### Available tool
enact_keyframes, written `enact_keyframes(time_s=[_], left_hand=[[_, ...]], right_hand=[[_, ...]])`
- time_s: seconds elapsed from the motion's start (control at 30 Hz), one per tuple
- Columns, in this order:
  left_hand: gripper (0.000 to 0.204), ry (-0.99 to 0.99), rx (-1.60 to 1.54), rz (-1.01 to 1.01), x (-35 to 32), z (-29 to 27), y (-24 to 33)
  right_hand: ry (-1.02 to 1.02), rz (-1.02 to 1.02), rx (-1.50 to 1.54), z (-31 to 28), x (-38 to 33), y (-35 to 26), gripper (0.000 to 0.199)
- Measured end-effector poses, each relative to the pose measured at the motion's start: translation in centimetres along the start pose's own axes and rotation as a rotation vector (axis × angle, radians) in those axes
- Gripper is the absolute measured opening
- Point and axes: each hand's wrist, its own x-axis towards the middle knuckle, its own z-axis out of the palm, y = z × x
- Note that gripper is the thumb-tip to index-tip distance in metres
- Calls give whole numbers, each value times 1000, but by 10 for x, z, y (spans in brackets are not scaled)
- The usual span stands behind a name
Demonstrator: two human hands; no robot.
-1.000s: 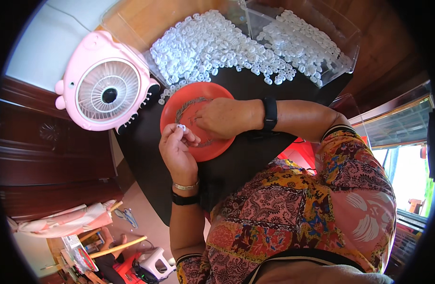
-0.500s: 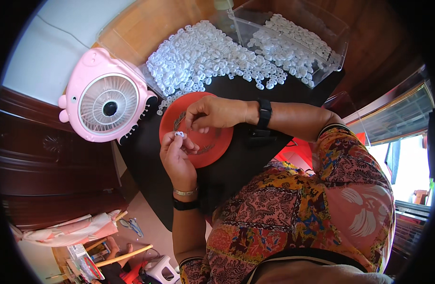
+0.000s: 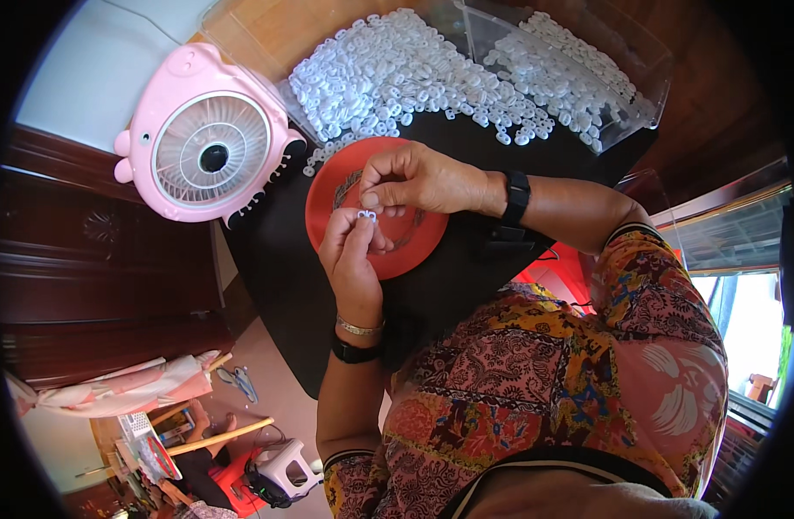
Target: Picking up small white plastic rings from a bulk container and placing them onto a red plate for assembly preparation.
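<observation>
Nearest to us, a patterned shirt [image 3: 501, 372] hid part of the near edge of the black table [image 3: 297, 303]. Above the tabletop, we held one white two-holed piece [image 3: 367, 215] in the left hand [image 3: 352, 259], with thumb and forefinger pinching it so that the holed part protruded at the fingertips. We positioned the right hand [image 3: 432, 180] just beyond, its thumb and forefinger pressed together at the tips, close to the piece; we could not tell whether anything was gripped between them. Below both hands, toward the table's left edge, we had a red dish [image 3: 419, 246], with thin grey parts [image 3: 347, 184] along its inside. Beyond the dish, we saw a heap of white pieces [image 3: 388, 73] toward the far edge. A pink fan [image 3: 211, 156] stood at the left edge; toward the far right corner, a clear container [image 3: 661, 82] held further white pieces.
</observation>
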Motion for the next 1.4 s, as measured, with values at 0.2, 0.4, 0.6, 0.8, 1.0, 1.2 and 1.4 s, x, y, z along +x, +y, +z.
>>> enact_keyframes(time_s=[0.2, 0.4, 0.6, 0.8, 1.0, 1.2, 1.4], left_hand=[[14, -3, 0, 37, 1, -2, -3], [14, -19, -5, 23, 0, -3, -3], [13, -33, 35, 26, 0, -1, -2], [15, -34, 155, 59, 1, -2, -6], [17, -33, 119, 57, 0, 2, -4], [15, 13, 64, 20, 3, -5, -7], [14, 10, 17, 35, 4, -6, -7]], right_hand=[[-54, -44, -9, -1, 0, 1, 13], [-88, -41, -25, -2, -2, -2, 11], [-63, -110, -180, -1, -3, -6, 10], [-73, -161, -346, 0, -5, -12, 10], [-91, -188, -280, -2, -5, -6, 9], [132, -142, -517, -18, -8, -31, 20], [332, -196, -1275, -88, -40, -45, 17]])
